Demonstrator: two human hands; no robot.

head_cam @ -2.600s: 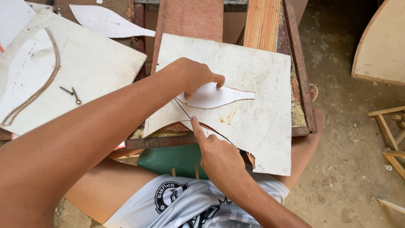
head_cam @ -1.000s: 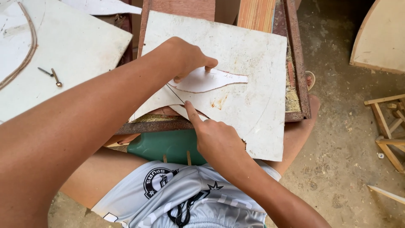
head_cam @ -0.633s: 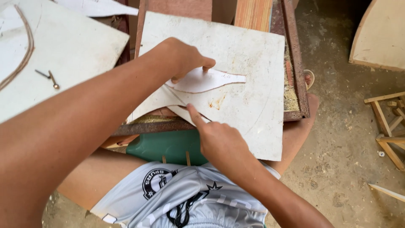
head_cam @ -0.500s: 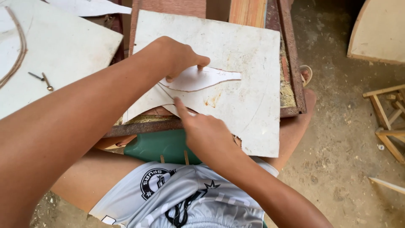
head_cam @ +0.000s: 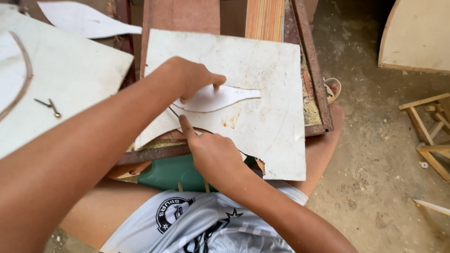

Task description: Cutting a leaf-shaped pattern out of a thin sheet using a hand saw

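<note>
Fingers of left hand pressed flat on white template, right hand pinched on thin pencil, near board's front-left edge.

Looking steeply down from head height, close over a white board above the lap.
</note>
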